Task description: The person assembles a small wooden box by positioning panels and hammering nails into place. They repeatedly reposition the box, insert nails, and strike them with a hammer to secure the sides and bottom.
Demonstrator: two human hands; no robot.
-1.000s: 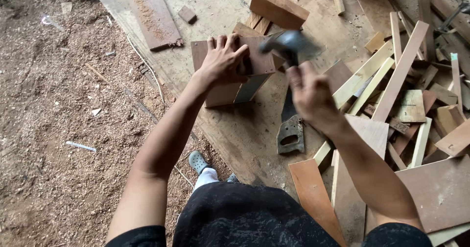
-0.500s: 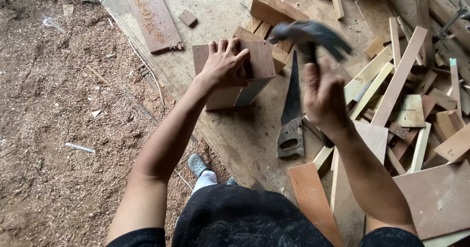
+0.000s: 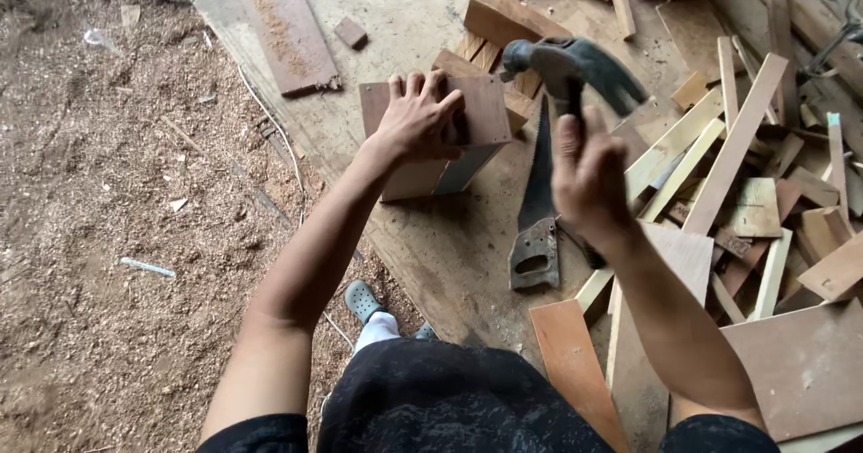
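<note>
My left hand point(image 3: 419, 120) lies flat on the top panel of a small brown wooden box point(image 3: 485, 116) that stands on a big plywood sheet point(image 3: 404, 22). My right hand point(image 3: 589, 179) grips the handle of a claw hammer point(image 3: 575, 62), whose dark metal head hangs raised just right of the box. A hand saw point(image 3: 538, 215) rests on the sheet below the hammer, blade pointing away from me, grey handle nearest me.
A pile of wooden strips and offcuts point(image 3: 746, 156) covers the right side. Thick blocks point(image 3: 503, 17) lie behind the box, a reddish board point(image 3: 283, 31) at the upper left. Sawdust-covered ground point(image 3: 108, 237) spreads on the left. My shoe point(image 3: 361, 300) shows below.
The hammer has swung up and rightward from over the box corner to a raised position. My left hand has stayed on the box top.
</note>
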